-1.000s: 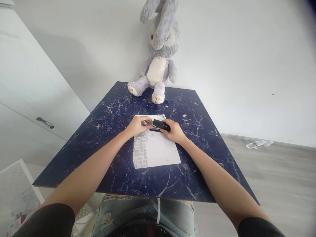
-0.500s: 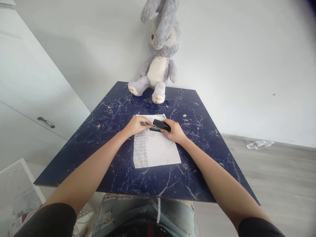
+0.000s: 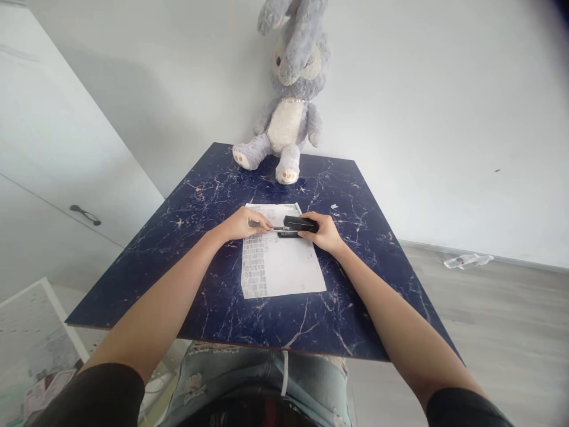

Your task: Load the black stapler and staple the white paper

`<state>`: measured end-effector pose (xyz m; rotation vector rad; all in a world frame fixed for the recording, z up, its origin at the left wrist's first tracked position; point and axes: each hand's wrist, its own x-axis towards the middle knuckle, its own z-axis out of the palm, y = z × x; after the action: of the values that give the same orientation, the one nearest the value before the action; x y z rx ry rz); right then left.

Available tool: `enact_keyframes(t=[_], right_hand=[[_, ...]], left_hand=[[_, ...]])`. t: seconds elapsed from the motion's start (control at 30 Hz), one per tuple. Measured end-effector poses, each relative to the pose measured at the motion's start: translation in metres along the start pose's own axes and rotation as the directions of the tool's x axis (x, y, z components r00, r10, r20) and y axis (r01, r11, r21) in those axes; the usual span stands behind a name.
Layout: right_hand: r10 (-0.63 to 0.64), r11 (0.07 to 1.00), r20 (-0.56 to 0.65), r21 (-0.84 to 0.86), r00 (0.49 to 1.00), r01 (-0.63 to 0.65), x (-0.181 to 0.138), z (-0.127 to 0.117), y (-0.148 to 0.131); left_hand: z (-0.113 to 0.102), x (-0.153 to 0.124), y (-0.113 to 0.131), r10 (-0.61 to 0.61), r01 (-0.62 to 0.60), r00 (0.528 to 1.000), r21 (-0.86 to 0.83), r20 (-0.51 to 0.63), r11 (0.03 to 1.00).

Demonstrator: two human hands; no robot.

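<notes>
A black stapler [image 3: 301,223] is in my right hand [image 3: 326,231], whose fingers close around its rear half. Its upper and lower arms are parted at the front, which faces left. Between my left hand [image 3: 244,225] and the stapler runs a thin metal piece [image 3: 278,229]; my left thumb and fingertips pinch its end. Whether this piece belongs to the stapler I cannot tell. Under both hands lies a printed sheet of paper [image 3: 291,267], with dense grey print down its left side.
A grey plush rabbit [image 3: 287,124] sits at the far edge of the dark blue marbled table [image 3: 213,320], against the wall. A small pale scrap [image 3: 334,206] lies right of the paper. At left stands a white cabinet with a dark handle [image 3: 85,214]; clear plastic packaging [image 3: 468,261] lies on the floor.
My right hand has moved the stapler slightly to the right, away from my left hand. The thin metal piece now shows in the gap between them, and the stapler's arms look wider apart.
</notes>
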<state>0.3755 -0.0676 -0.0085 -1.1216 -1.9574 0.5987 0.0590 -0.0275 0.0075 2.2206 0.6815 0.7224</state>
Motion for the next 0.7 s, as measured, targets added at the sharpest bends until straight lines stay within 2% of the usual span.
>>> enact_keyframes(t=[0.1,0.2,0.27,0.33,0.4,0.47,0.57,0.7], right_hand=[[0.049,0.993,0.012,0.111,0.999,-0.050,0.000,-0.005,-0.001],[0.082,0.977,-0.035,0.199,0.996,-0.074,0.000,-0.016,0.001],[0.117,0.968,-0.128,0.238,0.985,-0.084,0.000,-0.026,0.006],[0.156,0.960,-0.209,0.261,0.965,-0.098,0.000,-0.036,0.010],[0.165,0.959,-0.216,0.264,0.963,-0.105,0.000,-0.042,0.011],[0.137,0.963,-0.159,0.254,0.978,-0.093,-0.001,-0.041,0.009],[0.090,0.968,-0.043,0.241,0.995,-0.077,-0.001,-0.030,-0.001],[0.044,0.966,0.041,0.252,0.998,-0.053,-0.002,-0.015,-0.013]], left_hand=[[0.003,0.002,0.002,-0.006,0.003,1.000,-0.094,-0.030,0.996],[0.006,0.007,0.006,-0.041,0.010,0.979,-0.155,-0.198,0.988],[0.010,0.011,0.009,-0.072,0.043,0.937,-0.090,-0.341,0.995],[0.016,0.015,0.012,-0.071,0.074,0.908,-0.008,-0.413,0.997],[0.023,0.018,0.014,-0.070,0.067,0.927,-0.020,-0.369,0.998],[0.029,0.019,0.013,-0.097,0.060,0.954,-0.134,-0.284,0.989],[0.034,0.020,0.010,-0.142,0.088,0.973,-0.273,-0.184,0.958],[0.036,0.018,0.010,-0.137,0.084,0.983,-0.371,-0.119,0.925]])
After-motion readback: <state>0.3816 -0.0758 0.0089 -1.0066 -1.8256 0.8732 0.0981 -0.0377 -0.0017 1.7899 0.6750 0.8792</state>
